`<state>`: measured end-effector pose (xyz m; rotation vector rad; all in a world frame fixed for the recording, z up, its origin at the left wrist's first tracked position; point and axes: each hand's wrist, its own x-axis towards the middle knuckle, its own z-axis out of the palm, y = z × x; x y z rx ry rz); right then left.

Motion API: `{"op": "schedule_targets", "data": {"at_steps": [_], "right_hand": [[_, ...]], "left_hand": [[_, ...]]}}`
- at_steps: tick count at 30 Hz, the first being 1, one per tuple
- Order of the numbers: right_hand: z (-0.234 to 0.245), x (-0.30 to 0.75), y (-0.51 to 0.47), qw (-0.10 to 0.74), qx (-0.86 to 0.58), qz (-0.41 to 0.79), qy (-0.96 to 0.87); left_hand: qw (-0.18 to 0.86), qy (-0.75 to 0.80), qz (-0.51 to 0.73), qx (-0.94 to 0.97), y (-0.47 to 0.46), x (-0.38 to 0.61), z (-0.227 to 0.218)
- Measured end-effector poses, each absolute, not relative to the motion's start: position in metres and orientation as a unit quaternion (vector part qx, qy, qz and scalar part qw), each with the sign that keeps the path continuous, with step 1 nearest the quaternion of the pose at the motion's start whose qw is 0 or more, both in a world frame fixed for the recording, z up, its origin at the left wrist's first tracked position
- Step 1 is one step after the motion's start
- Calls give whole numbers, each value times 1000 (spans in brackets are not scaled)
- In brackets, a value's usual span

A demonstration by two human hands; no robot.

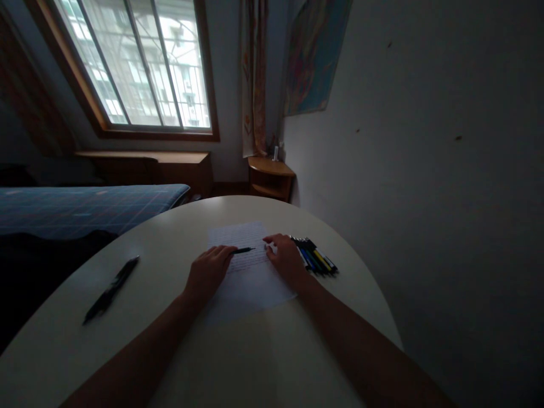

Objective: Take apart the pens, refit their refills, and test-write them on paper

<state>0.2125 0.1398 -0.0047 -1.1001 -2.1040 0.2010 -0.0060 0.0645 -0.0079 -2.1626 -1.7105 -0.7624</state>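
My left hand [209,267] is closed around a dark pen [243,250], whose thin tip points right. A sheet of paper [242,294] with handwritten lines lies under both hands. Just right of the pen tip, my right hand [285,258] has its thumb and fingers curled together. A small pale piece shows at those fingertips, too small to name. Several pens [317,258] with black, blue and yellow parts lie side by side next to my right hand. Off to the left, apart from my hands, rests another black pen [111,290].
Everything lies on a round white table [170,334]. A bed with a blue checked cover [85,207] stands beyond its left edge. A bare wall [425,226] rises close on the right. Behind are a corner shelf [272,166] and a low wooden desk [170,157] beneath the window.
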Motion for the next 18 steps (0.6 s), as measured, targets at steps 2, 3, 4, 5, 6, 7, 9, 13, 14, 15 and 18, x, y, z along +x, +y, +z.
{"op": "schedule_targets", "data": {"at_steps": [2, 3, 4, 5, 6, 7, 9, 13, 14, 15, 18], "right_hand": [[-5, 213, 140, 353, -430, 71, -828], [-6, 214, 140, 344, -430, 68, -832], [-6, 214, 140, 335, -431, 66, -835], [-7, 214, 141, 327, -432, 64, -838], [-7, 214, 141, 319, -433, 63, -841], [-8, 214, 141, 313, -436, 63, -842], [-9, 214, 142, 308, -438, 68, -842], [-9, 214, 142, 309, -438, 74, -841], [-9, 215, 142, 309, -439, 74, -840], [-8, 215, 142, 310, -441, 74, -839], [-7, 216, 142, 309, -445, 75, -837]], "left_hand": [[145, -592, -263, -748, 65, -6, -8], [146, -593, -262, -747, 65, -6, -8], [146, -595, -261, -746, 65, -6, -8], [145, -596, -260, -746, 64, -5, -7], [143, -597, -260, -746, 64, -5, -6], [140, -597, -260, -746, 63, -4, -6], [135, -594, -265, -747, 63, -4, -4], [133, -590, -271, -749, 63, -4, -4], [135, -590, -270, -749, 63, -4, -5], [137, -590, -268, -749, 63, -4, -5], [139, -590, -266, -750, 64, -5, -6]]}}
